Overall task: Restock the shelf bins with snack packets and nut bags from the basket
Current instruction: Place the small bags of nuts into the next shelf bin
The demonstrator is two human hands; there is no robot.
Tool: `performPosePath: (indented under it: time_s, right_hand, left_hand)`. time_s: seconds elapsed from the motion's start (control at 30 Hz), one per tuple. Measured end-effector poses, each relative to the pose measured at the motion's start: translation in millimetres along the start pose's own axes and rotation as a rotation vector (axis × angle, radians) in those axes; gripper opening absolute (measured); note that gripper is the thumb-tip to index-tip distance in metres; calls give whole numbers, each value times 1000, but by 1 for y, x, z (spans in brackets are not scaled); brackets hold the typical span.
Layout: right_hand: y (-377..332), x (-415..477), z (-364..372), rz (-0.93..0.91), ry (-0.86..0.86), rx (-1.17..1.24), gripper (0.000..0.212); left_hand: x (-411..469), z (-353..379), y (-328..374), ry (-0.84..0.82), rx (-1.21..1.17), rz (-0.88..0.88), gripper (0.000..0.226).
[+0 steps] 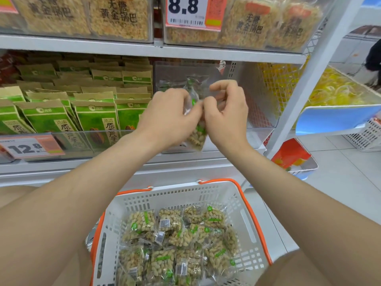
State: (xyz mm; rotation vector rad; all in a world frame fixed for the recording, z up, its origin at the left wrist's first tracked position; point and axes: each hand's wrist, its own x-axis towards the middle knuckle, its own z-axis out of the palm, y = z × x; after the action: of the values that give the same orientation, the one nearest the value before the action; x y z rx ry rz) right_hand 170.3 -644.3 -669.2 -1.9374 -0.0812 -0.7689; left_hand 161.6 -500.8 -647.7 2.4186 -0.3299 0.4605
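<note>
A clear nut bag (197, 135) with green marks hangs between both hands in front of the middle shelf. My left hand (170, 112) grips its left side and my right hand (225, 112) pinches its top right corner. Behind them stands a clear shelf bin (257, 96) with one or two nut bags (175, 83) lying at its back. Below, a white basket with an orange rim (255, 223) holds several more nut bags (179, 240) of peanuts.
Left of the bin, green packets (97, 118) fill the neighbouring bin, with a 12.8 price tag (31, 147). The top shelf carries boxes of golden rice crackers (119, 17) and an 8.8 tag (191, 11). A white shelf post (309, 79) rises at the right; yellow goods lie beyond.
</note>
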Motion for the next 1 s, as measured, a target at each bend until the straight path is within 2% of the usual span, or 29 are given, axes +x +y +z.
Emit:
performPosePath:
  time_s: [0.1,0.17,0.23,0.27,0.37,0.43,0.5,0.6,0.67,0.73,0.87,1.0]
  right_hand:
    - [-1,4,5,331,-147,222,27]
    - [2,9,3,472,-306,421,20]
    - [2,13,-1,381,-403,419,22]
    - [4,16,-2,339,-395,420,25]
    - [13,28,-2,366,-241,424,29]
    - [26,35,-2,365,-85,285,26]
    - [39,40,-3,332,-7,99,24]
    - [53,48,-9,283,-148,-179,25]
    - [61,54,-8,272,-316,-371,32]
    - [65,58,-3,260,-448,-466,40]
    - [67,65,5,271,-440,-428,46]
    - [73,70,15,298,-483,-523,44]
  left_hand:
    - [4,5,-2,136,-64,-15,45]
    - [6,7,-2,147,-80,-14,44]
    - [8,10,-2,135,-103,-8,40]
    - [9,11,-3,130,-104,1,39]
    - [14,14,-13,107,109,88,44]
    - [14,14,-19,-5,343,110,39]
    - [10,15,-23,-166,526,130,29]
    - [4,19,-24,-288,674,190,31]
    - [4,17,-23,-305,687,200,36]
    - [4,16,-24,-311,710,216,36]
    - [4,18,-25,-324,722,223,32]
    - [4,20,-26,-300,727,221,37]
